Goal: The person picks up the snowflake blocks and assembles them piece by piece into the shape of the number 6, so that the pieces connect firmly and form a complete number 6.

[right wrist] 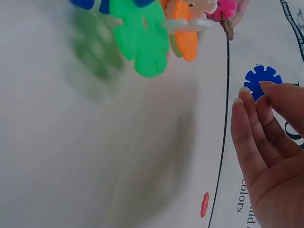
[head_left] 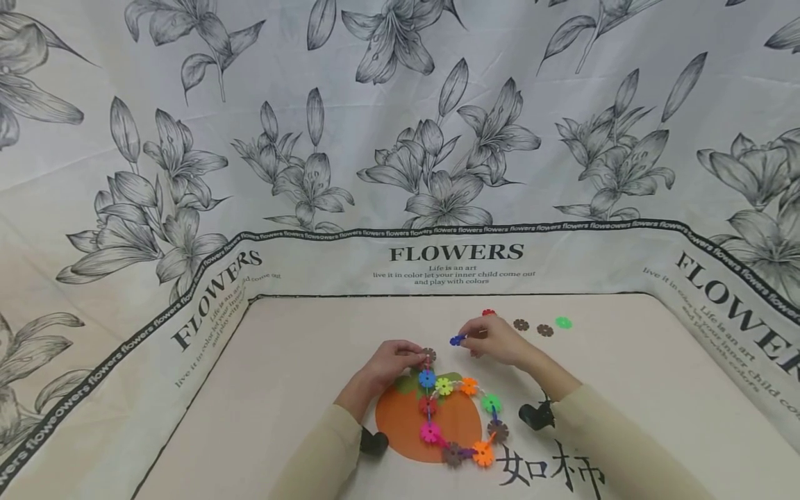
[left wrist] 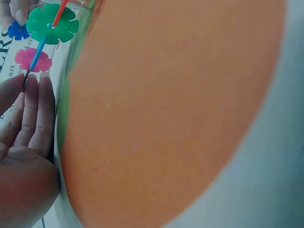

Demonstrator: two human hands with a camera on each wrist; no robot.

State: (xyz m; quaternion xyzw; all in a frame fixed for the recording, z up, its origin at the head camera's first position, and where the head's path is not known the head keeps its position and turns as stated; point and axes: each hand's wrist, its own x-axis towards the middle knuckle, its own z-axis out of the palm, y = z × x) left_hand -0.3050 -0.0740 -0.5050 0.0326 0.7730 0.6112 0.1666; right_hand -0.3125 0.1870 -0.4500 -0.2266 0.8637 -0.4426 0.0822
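My left hand (head_left: 395, 362) pinches a brown notched plastic disc (head_left: 428, 354) at the top of a chain of interlocking discs. The chain loops below it, with a light blue disc (head_left: 427, 378), a pink disc (head_left: 430, 432) and an orange disc (head_left: 483, 453) among its links. In the left wrist view, thumb and fingertips hold the brown disc edge-on. To the right, my right hand (head_left: 498, 340) pinches a loose dark blue disc (right wrist: 259, 81) between thumb and fingers, apart from the chain. The loop hangs in front of the printed orange persimmon.
Loose discs lie at the far right: two brown ones (head_left: 545, 330), a light green one (head_left: 564, 323) and a red one (head_left: 489, 312) partly behind the right hand. The pale cloth (head_left: 281, 389) bears a printed persimmon (head_left: 400, 423). Flower-printed fabric (head_left: 450, 262) rises behind.
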